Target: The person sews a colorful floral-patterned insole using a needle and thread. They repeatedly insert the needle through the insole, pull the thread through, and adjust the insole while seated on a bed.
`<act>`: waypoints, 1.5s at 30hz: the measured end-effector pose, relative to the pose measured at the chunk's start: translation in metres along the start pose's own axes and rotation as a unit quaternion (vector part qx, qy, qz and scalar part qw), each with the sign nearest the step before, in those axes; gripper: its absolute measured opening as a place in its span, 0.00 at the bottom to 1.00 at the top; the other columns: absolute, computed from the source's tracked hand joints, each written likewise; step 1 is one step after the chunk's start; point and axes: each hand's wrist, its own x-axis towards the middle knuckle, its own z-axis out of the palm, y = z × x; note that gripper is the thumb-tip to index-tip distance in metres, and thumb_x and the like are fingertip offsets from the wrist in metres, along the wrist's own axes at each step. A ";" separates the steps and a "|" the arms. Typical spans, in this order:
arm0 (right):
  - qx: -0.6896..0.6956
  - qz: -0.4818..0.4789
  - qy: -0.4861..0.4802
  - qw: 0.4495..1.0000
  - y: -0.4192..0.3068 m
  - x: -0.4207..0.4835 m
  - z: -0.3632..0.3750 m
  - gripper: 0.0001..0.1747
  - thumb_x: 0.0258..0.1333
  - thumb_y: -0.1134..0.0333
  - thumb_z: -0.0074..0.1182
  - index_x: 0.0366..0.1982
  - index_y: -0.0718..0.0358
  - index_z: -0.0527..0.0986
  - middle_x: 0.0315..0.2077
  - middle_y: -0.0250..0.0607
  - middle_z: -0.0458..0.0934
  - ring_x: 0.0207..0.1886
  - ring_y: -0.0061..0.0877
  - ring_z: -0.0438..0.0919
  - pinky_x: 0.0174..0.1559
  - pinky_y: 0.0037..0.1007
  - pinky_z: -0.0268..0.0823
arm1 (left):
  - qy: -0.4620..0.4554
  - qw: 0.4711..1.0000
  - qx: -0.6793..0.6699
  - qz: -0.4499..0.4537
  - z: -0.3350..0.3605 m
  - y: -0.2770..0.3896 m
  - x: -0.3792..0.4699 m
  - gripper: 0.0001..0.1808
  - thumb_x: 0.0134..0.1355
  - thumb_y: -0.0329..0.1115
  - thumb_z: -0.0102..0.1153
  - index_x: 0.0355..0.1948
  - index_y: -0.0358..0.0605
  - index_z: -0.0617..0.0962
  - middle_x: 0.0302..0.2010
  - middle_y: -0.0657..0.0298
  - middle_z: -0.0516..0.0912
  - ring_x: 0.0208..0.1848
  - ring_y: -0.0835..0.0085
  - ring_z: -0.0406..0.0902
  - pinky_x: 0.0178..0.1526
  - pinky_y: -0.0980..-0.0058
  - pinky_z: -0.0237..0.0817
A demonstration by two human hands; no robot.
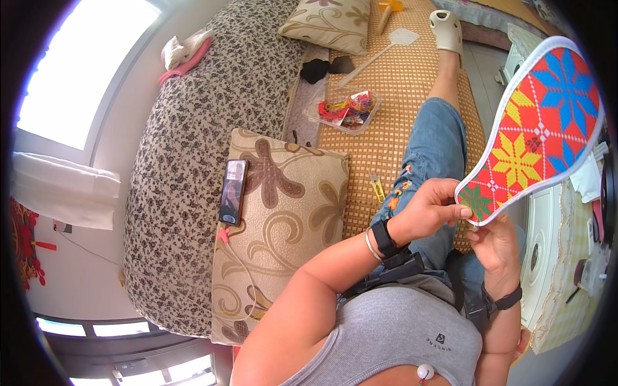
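Observation:
My left hand point(429, 212) pinches the narrow heel end of an embroidered insole point(540, 130), thumb on top. The insole is red with blue, yellow and green star patterns and a white bound edge; it stands tilted up to the right. Just below that end, my right hand point(495, 246) has its fingertips together at the insole's edge, near a small bit of what may be thread; whether it grips the edge or the thread is not clear. Yellow thread snips point(377, 187) lie on the woven mat by my leg. An open clear plastic box point(345, 108) holds colourful thread bundles.
A patterned cushion point(285, 231) lies to my left with a cabled smartphone point(233, 193) on it. Farther off are black cloth point(316, 71), a white fly swatter point(403, 37), another cushion point(333, 21) and an orange-headed mallet point(385, 18). A white cabinet point(540, 251) stands at the right.

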 end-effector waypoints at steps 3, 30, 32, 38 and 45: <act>-0.165 -0.057 0.022 0.984 -0.001 -0.006 0.004 0.19 0.59 0.66 0.61 0.51 0.61 0.74 0.43 0.36 0.80 0.40 0.22 0.79 0.36 0.22 0.70 | -0.001 1.000 0.005 0.001 0.005 0.007 -0.005 0.08 0.62 0.26 0.64 0.41 0.37 0.82 0.33 0.68 0.81 0.34 0.85 0.74 0.34 0.82 0.65; -0.209 -0.434 0.372 0.794 -0.102 -0.125 -0.129 0.16 0.65 0.71 0.52 0.53 0.62 0.73 0.25 0.22 0.62 0.26 0.09 0.59 0.27 0.14 0.52 | -0.050 0.898 -0.424 0.104 -0.069 0.045 -0.013 0.07 0.65 0.29 0.59 0.32 0.44 0.72 0.27 0.68 0.67 0.23 0.81 0.63 0.26 0.81 0.58; -0.265 -0.398 0.300 0.825 -0.066 -0.071 -0.045 0.08 0.66 0.70 0.50 0.45 0.63 0.75 0.24 0.23 0.61 0.26 0.12 0.61 0.28 0.18 0.56 | -0.119 0.867 -0.479 0.075 -0.040 0.035 -0.004 0.09 0.66 0.30 0.58 0.30 0.45 0.71 0.26 0.68 0.68 0.23 0.81 0.64 0.25 0.80 0.59; -0.538 -0.480 0.035 0.692 -0.013 -0.007 0.103 0.04 0.56 0.76 0.58 0.34 0.63 0.77 0.26 0.42 0.77 0.30 0.36 0.79 0.32 0.33 0.70 | -0.175 0.821 -0.543 0.032 -0.003 0.017 -0.007 0.14 0.70 0.37 0.53 0.27 0.47 0.70 0.22 0.68 0.67 0.17 0.82 0.61 0.20 0.82 0.57; -0.546 -0.498 -0.023 0.673 0.002 0.010 0.120 0.06 0.53 0.77 0.58 0.34 0.62 0.76 0.24 0.40 0.75 0.27 0.36 0.76 0.29 0.36 0.68 | -0.058 0.874 -0.483 0.006 -0.013 0.008 -0.027 0.10 0.65 0.42 0.60 0.32 0.50 0.75 0.15 0.76 0.67 0.13 0.89 0.63 0.15 0.89 0.53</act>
